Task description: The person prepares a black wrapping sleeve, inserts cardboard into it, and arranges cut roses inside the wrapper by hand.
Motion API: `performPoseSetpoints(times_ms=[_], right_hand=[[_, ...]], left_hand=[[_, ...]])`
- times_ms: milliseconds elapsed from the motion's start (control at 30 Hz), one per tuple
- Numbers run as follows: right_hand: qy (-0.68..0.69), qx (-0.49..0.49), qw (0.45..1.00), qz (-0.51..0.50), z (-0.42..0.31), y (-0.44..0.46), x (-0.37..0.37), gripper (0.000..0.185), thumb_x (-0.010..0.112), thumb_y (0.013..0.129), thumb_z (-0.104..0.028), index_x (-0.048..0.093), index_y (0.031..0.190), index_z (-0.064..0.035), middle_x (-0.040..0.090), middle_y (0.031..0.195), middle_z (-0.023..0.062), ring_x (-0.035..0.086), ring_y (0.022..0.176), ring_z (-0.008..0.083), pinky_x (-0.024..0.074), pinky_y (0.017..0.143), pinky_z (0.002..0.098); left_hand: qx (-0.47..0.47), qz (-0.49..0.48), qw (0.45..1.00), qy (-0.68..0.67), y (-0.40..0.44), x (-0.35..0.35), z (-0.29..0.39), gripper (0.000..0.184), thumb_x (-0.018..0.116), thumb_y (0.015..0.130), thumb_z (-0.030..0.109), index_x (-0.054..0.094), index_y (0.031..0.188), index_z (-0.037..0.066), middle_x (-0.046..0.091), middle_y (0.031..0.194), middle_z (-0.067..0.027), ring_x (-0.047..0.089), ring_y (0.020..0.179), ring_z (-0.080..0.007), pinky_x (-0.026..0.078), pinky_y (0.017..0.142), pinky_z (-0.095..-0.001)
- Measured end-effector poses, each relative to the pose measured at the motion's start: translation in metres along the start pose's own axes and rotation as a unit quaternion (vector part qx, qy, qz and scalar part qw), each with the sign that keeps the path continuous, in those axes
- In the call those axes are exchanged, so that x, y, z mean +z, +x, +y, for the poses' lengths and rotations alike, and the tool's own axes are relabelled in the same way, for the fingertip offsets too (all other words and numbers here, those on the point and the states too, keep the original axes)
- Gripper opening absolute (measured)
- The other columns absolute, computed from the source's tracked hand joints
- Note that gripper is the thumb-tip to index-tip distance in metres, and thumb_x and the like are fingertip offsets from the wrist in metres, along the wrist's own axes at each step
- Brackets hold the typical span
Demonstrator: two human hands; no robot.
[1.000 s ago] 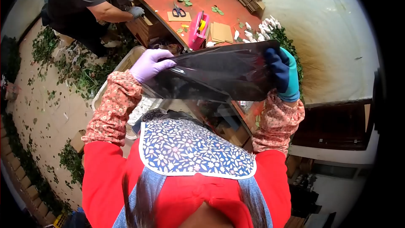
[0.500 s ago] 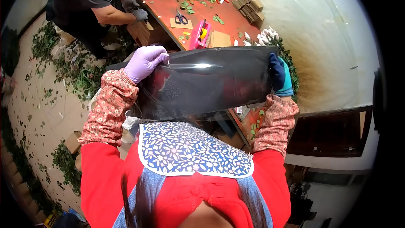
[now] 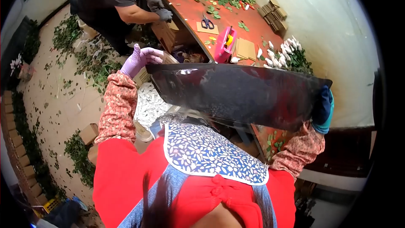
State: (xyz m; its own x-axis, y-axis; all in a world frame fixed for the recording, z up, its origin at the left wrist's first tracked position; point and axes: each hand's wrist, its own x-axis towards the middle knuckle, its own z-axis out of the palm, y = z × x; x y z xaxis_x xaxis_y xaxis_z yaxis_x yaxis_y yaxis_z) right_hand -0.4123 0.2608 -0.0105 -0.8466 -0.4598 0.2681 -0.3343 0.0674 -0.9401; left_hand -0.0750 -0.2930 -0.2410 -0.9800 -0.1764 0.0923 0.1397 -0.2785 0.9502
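A dark, glossy plastic sheet (image 3: 236, 93) stretches across the view in front of my chest. At its right end my right hand (image 3: 324, 109), in a navy and teal glove, is closed on it. My left hand (image 3: 141, 60), in a purple glove, is at the sheet's upper left corner, thumb raised apart from the stretched fingers. Whether those fingertips touch the sheet is unclear. Beyond its upper edge lie a pink tape dispenser (image 3: 223, 46), cardboard pieces (image 3: 245, 49) and white flowers (image 3: 283, 55).
A co-worker's gray-gloved hands (image 3: 159, 9) are at the red table (image 3: 185, 2). Scissors (image 3: 207, 22), cut leaves and stacked cardboard (image 3: 274, 14) lie on the table. White pieces (image 3: 149, 103) fill a basket below my left hand. Leaves litter the floor (image 3: 55, 101).
My left hand has gone from a pinch on the sheet to extended fingers. My right hand and the sheet's right end have moved right and down. The view has shifted.
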Motion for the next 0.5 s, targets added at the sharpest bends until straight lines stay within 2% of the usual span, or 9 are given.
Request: performPoseSetpoints(times_ms=[133, 200, 233, 267, 333, 367, 433, 467, 500], right_hand=[[0.026, -0.009, 0.999, -0.026, 0.007, 0.007, -0.026, 0.036, 0.045, 0.1, -0.022, 0.053, 0.129, -0.001, 0.058, 0.126, 0.0055, 0.053, 0.114, 0.015, 0.0396, 0.101, 0.031], [0.029, -0.003, 0.999, -0.013, 0.001, 0.009, -0.027, 0.039, 0.044, 0.1, -0.022, 0.049, 0.133, -0.0009, 0.054, 0.133, 0.0082, 0.05, 0.121, 0.0173, 0.0359, 0.105, 0.0332], [0.025, -0.003, 1.0, -0.015, -0.006, 0.007, -0.021, 0.039, 0.044, 0.1, -0.022, 0.049, 0.133, -0.0009, 0.054, 0.133, 0.0082, 0.05, 0.121, 0.0173, 0.0359, 0.105, 0.0332], [0.039, -0.012, 0.999, -0.018, -0.015, 0.003, -0.009, 0.038, 0.045, 0.1, -0.022, 0.05, 0.132, -0.0003, 0.055, 0.13, 0.0078, 0.051, 0.118, 0.0167, 0.0373, 0.103, 0.0322], [0.048, -0.024, 0.998, -0.025, -0.027, 0.001, -0.009, 0.038, 0.046, 0.1, -0.022, 0.051, 0.131, 0.0002, 0.057, 0.128, 0.0075, 0.053, 0.116, 0.0161, 0.0388, 0.101, 0.0312], [0.047, -0.019, 0.999, -0.014, -0.029, 0.001, -0.018, 0.039, 0.045, 0.1, -0.022, 0.05, 0.132, 0.0004, 0.056, 0.129, 0.0083, 0.052, 0.117, 0.0176, 0.0379, 0.103, 0.0325], [0.054, -0.022, 0.998, 0.006, -0.033, -0.002, -0.033, 0.041, 0.043, 0.101, -0.023, 0.047, 0.134, 0.0006, 0.054, 0.131, 0.0094, 0.051, 0.119, 0.0196, 0.0365, 0.104, 0.0342], [0.058, -0.023, 0.998, 0.016, -0.038, -0.005, -0.033, 0.042, 0.042, 0.101, -0.024, 0.046, 0.135, 0.0007, 0.054, 0.132, 0.0099, 0.05, 0.12, 0.0206, 0.0358, 0.105, 0.0351], [0.057, -0.023, 0.998, 0.005, -0.046, -0.008, -0.033, 0.043, 0.042, 0.101, -0.025, 0.045, 0.136, -0.0005, 0.052, 0.134, 0.0098, 0.049, 0.122, 0.0206, 0.0357, 0.105, 0.0354]], left_hand=[[-0.052, 0.099, 0.992, -0.059, -0.006, -0.018, -0.054, 0.087, 0.021, 0.088, 0.073, 0.057, 0.122, 0.001, 0.066, 0.11, -0.0082, 0.06, 0.102, -0.0217, 0.043, 0.095, -0.0381], [-0.035, 0.034, 0.975, -0.215, -0.001, -0.04, -0.105, 0.086, 0.025, 0.087, 0.073, 0.052, 0.128, 0.002, 0.063, 0.116, -0.008, 0.059, 0.103, -0.0214, 0.044, 0.094, -0.0374], [-0.047, 0.075, 0.968, -0.235, 0.001, -0.017, -0.101, 0.088, 0.03, 0.084, 0.075, 0.044, 0.135, 0.005, 0.06, 0.122, -0.0077, 0.058, 0.104, -0.021, 0.046, 0.091, -0.0368], [-0.025, 0.01, 0.971, -0.238, 0.004, -0.015, -0.102, 0.094, 0.035, 0.079, 0.079, 0.039, 0.139, 0.007, 0.057, 0.126, -0.0085, 0.057, 0.106, -0.0207, 0.046, 0.091, -0.0374], [0.015, 0.009, 0.966, -0.26, 0.006, -0.001, -0.104, 0.1, 0.05, 0.073, 0.079, 0.032, 0.142, 0.009, 0.052, 0.13, -0.0081, 0.054, 0.111, -0.0205, 0.046, 0.092, -0.0376], [0.02, 0.01, 0.964, -0.263, 0.008, 0.013, -0.096, 0.1, 0.05, 0.073, 0.079, 0.032, 0.142, 0.009, 0.052, 0.13, -0.0081, 0.054, 0.111, -0.0205, 0.046, 0.092, -0.0376], [0.116, 0.135, 0.977, -0.116, 0.008, 0.039, -0.073, 0.099, 0.06, 0.075, 0.072, 0.025, 0.142, 0.007, 0.046, 0.131, -0.0081, 0.055, 0.109, -0.0181, 0.045, 0.092, -0.0348], [0.108, 0.161, 0.975, -0.109, 0.009, 0.044, -0.062, 0.1, 0.076, 0.07, 0.058, 0.025, 0.14, 0.009, 0.043, 0.131, -0.0081, 0.053, 0.112, -0.0183, 0.045, 0.094, -0.0346], [0.143, 0.213, 0.964, -0.068, 0.014, 0.046, -0.066, 0.097, 0.08, 0.068, 0.052, 0.027, 0.139, 0.011, 0.043, 0.131, -0.0052, 0.05, 0.108, -0.0153, 0.043, 0.092, -0.0302]])
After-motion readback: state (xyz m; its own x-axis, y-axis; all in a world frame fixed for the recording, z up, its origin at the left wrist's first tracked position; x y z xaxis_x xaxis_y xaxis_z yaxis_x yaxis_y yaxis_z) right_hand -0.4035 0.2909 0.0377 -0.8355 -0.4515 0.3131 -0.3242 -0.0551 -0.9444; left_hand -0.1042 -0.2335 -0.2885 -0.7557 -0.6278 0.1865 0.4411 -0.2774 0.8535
